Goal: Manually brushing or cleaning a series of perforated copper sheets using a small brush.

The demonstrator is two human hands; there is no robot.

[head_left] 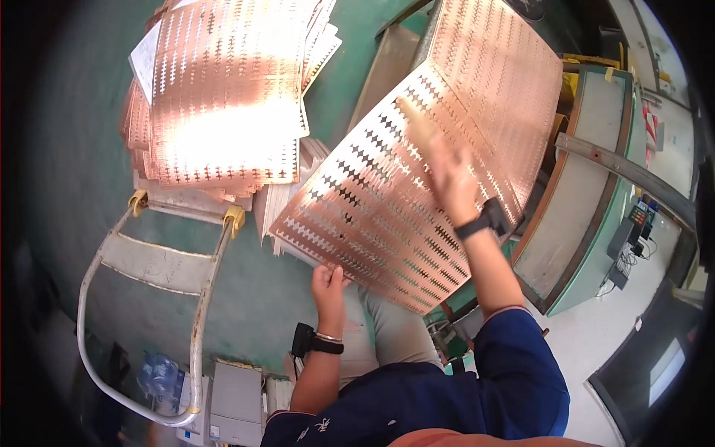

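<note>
A large copper-coloured sheet (387,175), cut through with rows of toothed slots, lies tilted in front of me. My left hand (328,283) pinches its near left edge between thumb and fingers. Over the sheet's upper right part is my right hand (453,179), its fingers smeared by motion. A blurred tan patch (419,123) shows just beyond those fingers; whether it is a held thing or a reflection, I cannot make out. Behind, a second slotted copper sheet (495,71) meets the first along a slanting line.
At the far left, a stack of slotted copper sheets (227,89) rests on a trolley with a white tubular handle (206,298). A green-sided table (570,186) with a metal bar (625,171) across it stands at right. Grey boxes (236,402) sit at lower left.
</note>
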